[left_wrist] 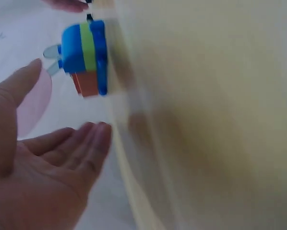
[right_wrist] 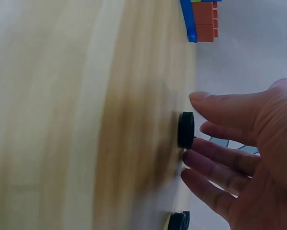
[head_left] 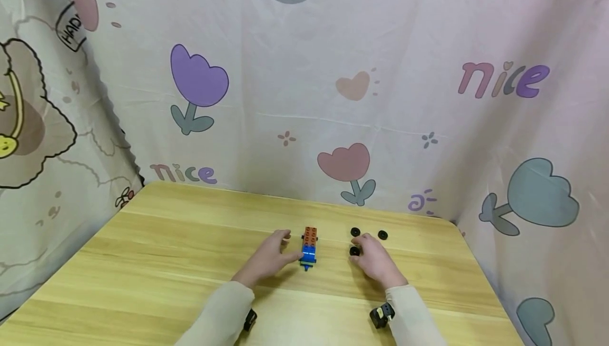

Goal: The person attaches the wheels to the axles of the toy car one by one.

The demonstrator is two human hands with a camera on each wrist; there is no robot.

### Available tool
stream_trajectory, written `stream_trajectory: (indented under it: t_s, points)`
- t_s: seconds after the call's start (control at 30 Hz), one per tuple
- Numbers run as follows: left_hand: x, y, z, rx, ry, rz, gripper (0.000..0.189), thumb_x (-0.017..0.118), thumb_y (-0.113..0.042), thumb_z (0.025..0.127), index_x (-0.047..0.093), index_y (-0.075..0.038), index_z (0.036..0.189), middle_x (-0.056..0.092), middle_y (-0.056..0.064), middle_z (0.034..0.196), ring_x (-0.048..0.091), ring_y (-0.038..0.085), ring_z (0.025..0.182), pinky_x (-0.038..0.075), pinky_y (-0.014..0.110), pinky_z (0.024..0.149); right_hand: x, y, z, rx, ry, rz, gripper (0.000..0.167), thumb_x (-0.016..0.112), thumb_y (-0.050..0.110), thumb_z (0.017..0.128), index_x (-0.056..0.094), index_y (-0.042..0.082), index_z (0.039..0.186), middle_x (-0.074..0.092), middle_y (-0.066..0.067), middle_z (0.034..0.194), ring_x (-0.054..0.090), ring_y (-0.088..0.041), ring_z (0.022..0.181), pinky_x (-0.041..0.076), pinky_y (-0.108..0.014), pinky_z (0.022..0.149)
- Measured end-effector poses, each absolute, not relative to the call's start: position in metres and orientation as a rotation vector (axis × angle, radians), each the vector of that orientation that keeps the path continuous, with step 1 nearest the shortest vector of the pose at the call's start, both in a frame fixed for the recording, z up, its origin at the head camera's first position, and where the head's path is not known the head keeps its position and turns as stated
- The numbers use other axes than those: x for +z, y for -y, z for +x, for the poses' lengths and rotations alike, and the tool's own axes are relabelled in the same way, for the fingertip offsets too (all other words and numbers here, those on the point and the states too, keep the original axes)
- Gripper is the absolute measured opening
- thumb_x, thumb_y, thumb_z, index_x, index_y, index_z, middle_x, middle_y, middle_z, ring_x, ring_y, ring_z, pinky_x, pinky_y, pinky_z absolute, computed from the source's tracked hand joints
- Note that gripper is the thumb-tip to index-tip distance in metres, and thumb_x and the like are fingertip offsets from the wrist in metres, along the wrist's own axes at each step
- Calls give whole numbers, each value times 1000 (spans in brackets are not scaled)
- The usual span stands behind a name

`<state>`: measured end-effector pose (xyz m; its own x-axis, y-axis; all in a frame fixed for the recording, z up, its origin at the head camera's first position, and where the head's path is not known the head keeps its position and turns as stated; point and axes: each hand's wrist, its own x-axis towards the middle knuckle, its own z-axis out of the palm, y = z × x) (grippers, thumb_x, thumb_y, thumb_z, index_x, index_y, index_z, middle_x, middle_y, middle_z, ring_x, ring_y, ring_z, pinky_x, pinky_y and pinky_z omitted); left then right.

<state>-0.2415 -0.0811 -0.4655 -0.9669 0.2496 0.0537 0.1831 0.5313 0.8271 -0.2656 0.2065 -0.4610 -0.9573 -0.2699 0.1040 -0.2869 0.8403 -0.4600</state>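
A toy vehicle [head_left: 309, 248] built of orange, blue and green bricks stands on the table, with small dark stubs at its sides. Beside it on the left is my left hand [head_left: 270, 257], thumb spread from the fingers, the thumb tip close to the blue part. Nothing lies in that palm in the left wrist view. My right hand [head_left: 376, 262] reaches over a black toy wheel [right_wrist: 185, 130] lying flat on the wood. Thumb and fingers are extended on either side of this wheel, and the fingertips are right at its edge.
Two more black wheels, one just beyond the right hand [head_left: 355, 231] and another farther right [head_left: 383, 235], lie on the wooden table [head_left: 190, 229]. A printed cloth [head_left: 295, 97] hangs behind the table's far edge and along both sides.
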Motion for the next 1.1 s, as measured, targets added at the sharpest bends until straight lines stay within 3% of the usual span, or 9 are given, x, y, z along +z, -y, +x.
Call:
stream_trajectory:
  t_s: [0.23, 0.5, 0.8, 1.1]
  points:
    - [-458, 54, -244, 1332, -2749, 303, 76, 74, -36, 89, 41, 8, 141, 54, 19, 125, 56, 32, 108, 49, 50, 90, -462, -203, -267, 703, 2971, 479, 39, 78, 7, 83, 65, -4, 118, 59, -12, 108, 59, -31, 101, 48, -48, 91]
    - [-457, 34, -248, 1237, -2793, 257, 75, 77, -33, 86, 43, 12, 136, 52, 9, 104, 52, 20, 84, 51, 37, 72, -464, -200, -269, 712, 2966, 460, 33, 77, 4, 83, 67, -1, 113, 57, -7, 100, 59, -25, 92, 51, -45, 84]
    - [-459, 25, -249, 1207, -2794, 188, 68, 78, -24, 85, 46, 13, 133, 52, 10, 99, 52, 22, 84, 51, 37, 71, -469, -201, -270, 730, 2966, 468, 24, 77, 4, 83, 68, 2, 105, 56, -6, 97, 59, -22, 87, 52, -43, 78]
    - [-453, 29, -249, 1345, -2702, 85, 50, 74, -17, 87, 53, 10, 124, 57, 12, 94, 56, 23, 76, 53, 37, 64, -465, -199, -267, 808, 2954, 443, 26, 76, 6, 84, 67, 3, 109, 55, -3, 99, 58, -19, 87, 51, -40, 77]
